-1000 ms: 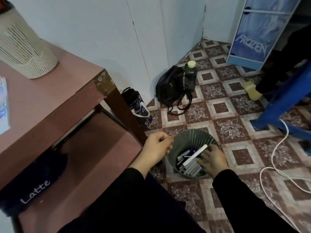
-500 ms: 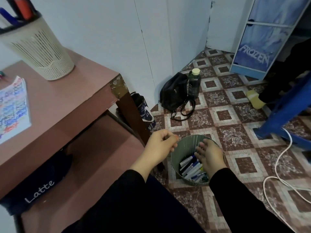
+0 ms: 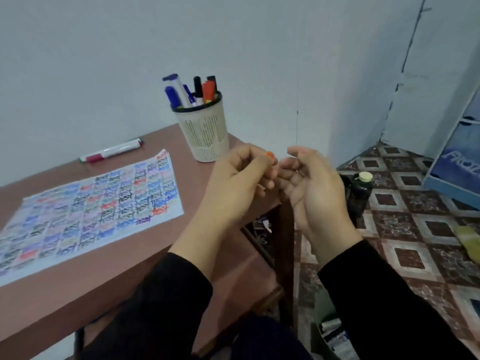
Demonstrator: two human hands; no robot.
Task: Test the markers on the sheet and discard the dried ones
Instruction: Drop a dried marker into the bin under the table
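Nearest us, at the bottom edge beside the right sleeve (image 3: 389, 307), a dark bin (image 3: 315, 341) on the floor shows a few pale marker barrels (image 3: 329, 325), which we take for the discards. Over the bench's corner the hands are close together. The left hand (image 3: 233, 188) pinches a small orange piece (image 3: 270, 153) between thumb and fingers (image 3: 262, 165); it is probably a marker cap, though too little shows to be sure. The right hand (image 3: 314, 193) is beside it, its fingers loosely curled and holding nothing, which we judge ready to take the piece or fetch another marker. To the left the sheet (image 3: 85, 209) lies flat on the brown bench (image 3: 130, 268), almost filled with coloured "test" scribbles. Beyond it a white marker (image 3: 111, 153) lies loose near the wall (image 3: 104, 61). A cream mesh holder (image 3: 205, 133) stands at the far corner with markers (image 3: 179, 92) upright in it, likely kept handy for testing. To the right, the tile floor (image 3: 405, 229) carries a dark bottle (image 3: 359, 193) and a blue drawer unit (image 3: 457, 165)
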